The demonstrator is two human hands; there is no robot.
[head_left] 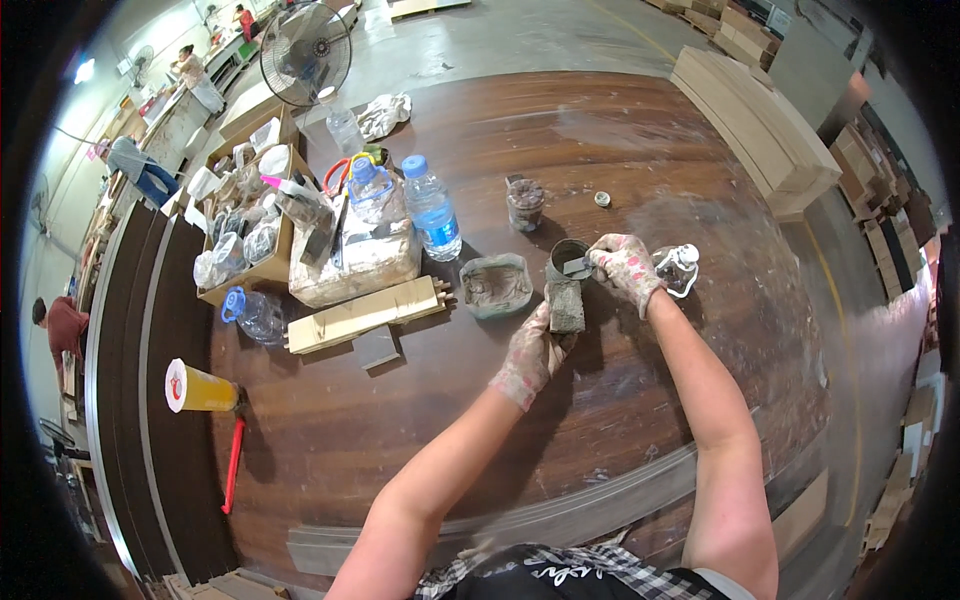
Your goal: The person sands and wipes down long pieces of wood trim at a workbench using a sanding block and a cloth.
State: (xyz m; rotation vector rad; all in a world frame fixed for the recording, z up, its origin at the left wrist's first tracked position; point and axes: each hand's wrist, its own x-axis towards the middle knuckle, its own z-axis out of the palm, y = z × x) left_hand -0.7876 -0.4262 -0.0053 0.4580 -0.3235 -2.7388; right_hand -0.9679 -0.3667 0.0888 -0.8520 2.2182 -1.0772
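Note:
Both my hands wear stained white gloves with pink spots. In my left hand point(534, 352) is a small rectangular board point(567, 308) coated with rough grey paste. My right hand point(625, 270) grips a small flat grey scraper point(578, 266), its blade at the mouth of a round tin point(568, 247). The tin stands just beyond the board; my fingers and the blade hide part of its inside. Left of the tin sits a clear plastic tub point(497, 287) with dried grey-brown residue. Beside my right wrist is a small clear bottle point(677, 265) with a white cap and loop.
A crusted jar point(525, 204) and a small round lid point(602, 199) stand farther back. To the left are a water bottle point(433, 212), wooden strips point(365, 316), a cluttered carton point(285, 258) and a yellow cup point(200, 387). A fan point(305, 55) and several people are beyond the table.

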